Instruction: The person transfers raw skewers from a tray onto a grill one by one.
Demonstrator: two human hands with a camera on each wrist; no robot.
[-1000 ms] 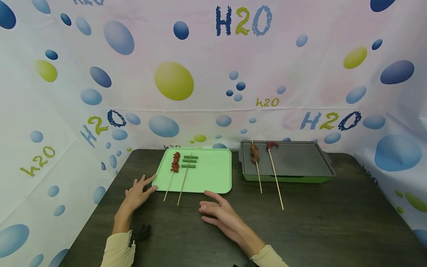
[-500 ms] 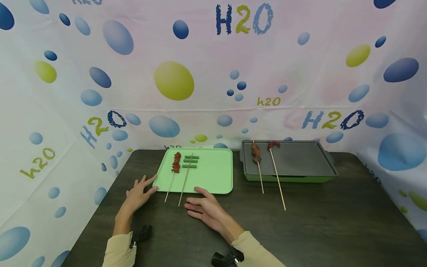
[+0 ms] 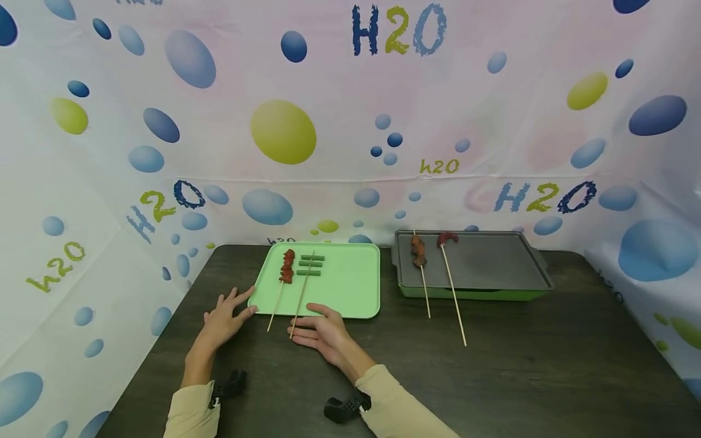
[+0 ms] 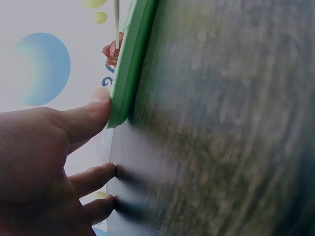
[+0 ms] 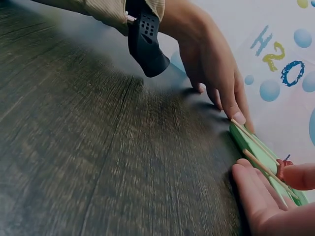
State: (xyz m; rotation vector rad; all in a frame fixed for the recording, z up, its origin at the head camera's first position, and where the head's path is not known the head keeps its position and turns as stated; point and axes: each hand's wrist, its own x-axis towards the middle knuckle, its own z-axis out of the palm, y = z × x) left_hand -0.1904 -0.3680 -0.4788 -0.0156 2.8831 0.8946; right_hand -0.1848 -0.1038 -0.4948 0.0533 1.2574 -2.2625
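Note:
A light green tray [image 3: 350,295] carries two skewers: one with reddish-brown meat pieces [image 3: 287,267], the other with green bean-like pieces [image 3: 310,264]. Their bare sticks jut over its front edge. At the tray's front left corner, my left hand [image 3: 220,321] has its fingers spread; the left wrist view shows its thumb against the rim [image 4: 125,78] and two fingertips on the tabletop. My right hand [image 3: 327,339] lies palm up, its fingers at the tip of the green skewer's stick. In the right wrist view that stick [image 5: 263,168] passes between thumb and fingers, the thumb raised apart.
Right of the tray stands a dark grey griddle [image 3: 493,261] with a green base. On it lie a browned meat skewer [image 3: 418,252] and a skewer with a curled dark red piece [image 3: 448,238], sticks overhanging the front. A patterned cloth hangs behind the dark table [image 3: 526,365].
My right hand has moved left along the tray's front edge to the green skewer's stick. The left hand stays at the tray corner. The skewers keep their places.

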